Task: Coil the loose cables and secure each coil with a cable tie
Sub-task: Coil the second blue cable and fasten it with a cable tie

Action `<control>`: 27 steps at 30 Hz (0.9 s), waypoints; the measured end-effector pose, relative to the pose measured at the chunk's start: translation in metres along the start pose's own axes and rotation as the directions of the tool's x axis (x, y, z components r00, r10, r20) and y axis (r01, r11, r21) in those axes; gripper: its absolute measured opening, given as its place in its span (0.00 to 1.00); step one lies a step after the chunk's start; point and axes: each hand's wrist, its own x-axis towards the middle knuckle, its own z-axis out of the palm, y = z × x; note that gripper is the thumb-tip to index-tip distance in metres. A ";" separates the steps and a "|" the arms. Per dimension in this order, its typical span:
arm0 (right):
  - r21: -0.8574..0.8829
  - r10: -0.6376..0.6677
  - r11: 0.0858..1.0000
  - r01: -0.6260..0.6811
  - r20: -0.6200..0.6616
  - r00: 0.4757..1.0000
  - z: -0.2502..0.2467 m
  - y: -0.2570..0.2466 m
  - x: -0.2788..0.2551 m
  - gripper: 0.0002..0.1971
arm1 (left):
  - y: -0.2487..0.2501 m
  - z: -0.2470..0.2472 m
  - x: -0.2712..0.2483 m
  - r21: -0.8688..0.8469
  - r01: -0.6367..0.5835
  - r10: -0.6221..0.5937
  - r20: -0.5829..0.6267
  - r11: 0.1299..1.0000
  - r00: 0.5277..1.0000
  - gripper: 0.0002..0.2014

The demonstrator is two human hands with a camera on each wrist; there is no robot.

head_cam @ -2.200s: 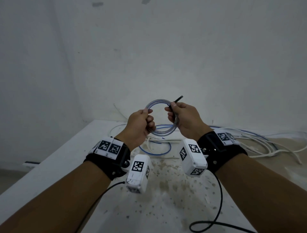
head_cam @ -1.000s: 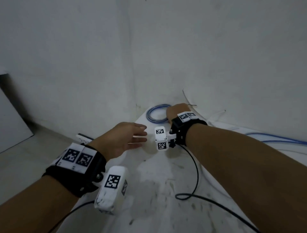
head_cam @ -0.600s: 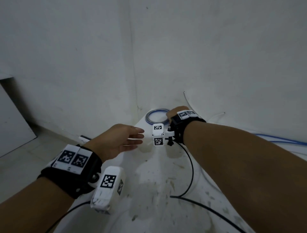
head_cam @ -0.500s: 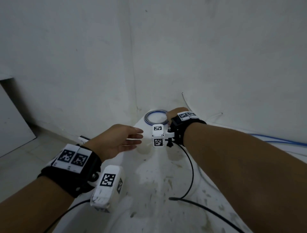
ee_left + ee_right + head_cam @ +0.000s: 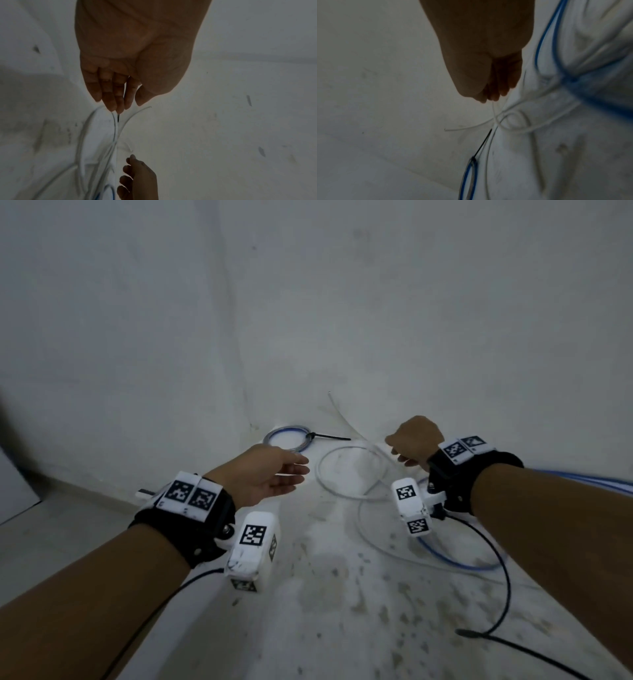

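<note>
The left hand [image 5: 270, 474] hovers over the stained white counter [image 5: 325, 594] with fingers straight and relaxed, holding nothing; the left wrist view shows its palm. Just beyond it, in the far corner, lies the finished coil [image 5: 287, 436], a small round ring of blue and clear cable, closed with a black cable tie [image 5: 329, 436] whose thin tail points right. Next comes a loose white cable [image 5: 342, 470], a smooth thin loop. The right hand [image 5: 414, 440] has curled fingers near this cable; the right wrist view is blurred, so I cannot tell whether it grips it. A blue cable [image 5: 455, 563] curves at the right.
</note>
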 end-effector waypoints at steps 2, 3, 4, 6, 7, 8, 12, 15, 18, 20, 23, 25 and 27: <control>-0.007 0.023 1.000 -0.023 0.029 0.999 -0.027 0.017 -0.018 0.11 | 0.005 0.024 -0.006 0.019 -0.014 0.013 0.044 1.000 0.999 0.08; -0.018 0.035 0.999 -0.034 0.034 0.999 -0.041 0.026 -0.027 0.12 | 0.008 0.037 -0.009 0.030 -0.022 0.020 0.070 0.999 0.997 0.08; -0.027 0.044 0.999 -0.043 0.036 0.998 -0.056 0.038 -0.035 0.12 | 0.010 0.049 -0.012 0.043 -0.035 0.031 0.094 0.998 0.995 0.08; -0.044 0.066 0.997 -0.065 0.007 0.998 -0.082 0.061 -0.053 0.13 | 0.016 0.076 -0.019 0.056 -0.064 0.056 0.137 0.996 0.989 0.08; -0.053 0.070 0.996 -0.071 -0.018 0.997 -0.094 0.073 -0.062 0.14 | 0.019 0.090 -0.023 0.070 -0.080 0.068 0.158 0.994 0.985 0.08; -0.068 0.066 0.995 -0.069 -0.036 0.997 -0.104 0.085 -0.069 0.14 | 0.022 0.103 -0.027 0.089 -0.104 0.087 0.172 0.991 0.981 0.08; -0.090 0.052 0.994 -0.059 -0.078 0.996 -0.138 0.126 -0.098 0.15 | 0.020 0.157 -0.036 0.398 -0.250 0.195 0.175 0.882 0.965 0.15; -0.064 0.039 0.997 -0.046 -0.101 0.994 -0.155 0.152 -0.114 0.14 | 0.003 0.183 -0.029 0.715 -0.196 0.155 0.124 0.671 0.980 0.22; -0.027 0.029 0.999 -0.032 -0.100 0.995 -0.171 0.173 -0.124 0.12 | -0.010 0.199 -0.020 0.857 -0.187 0.185 0.110 0.480 0.977 0.17; 0.016 0.025 1.000 -0.024 -0.091 0.996 -0.180 0.183 -0.128 0.12 | -0.003 0.211 -0.022 0.883 -0.178 0.180 0.108 0.434 0.978 0.17; 0.077 -0.042 0.996 0.046 -0.054 0.998 -0.184 0.184 -0.136 0.15 | 0.021 0.227 -0.033 0.669 -0.191 0.166 0.102 0.719 0.981 0.07; 0.161 -0.060 0.985 0.055 0.027 0.998 -0.181 0.171 -0.145 0.20 | 0.040 0.237 -0.042 0.260 -0.205 0.188 0.091 0.944 0.978 0.04; 0.287 -0.003 0.956 -0.053 0.193 0.981 -0.176 0.153 -0.154 0.28 | 0.059 0.247 -0.051 -0.167 -0.212 0.222 0.045 0.963 0.974 0.05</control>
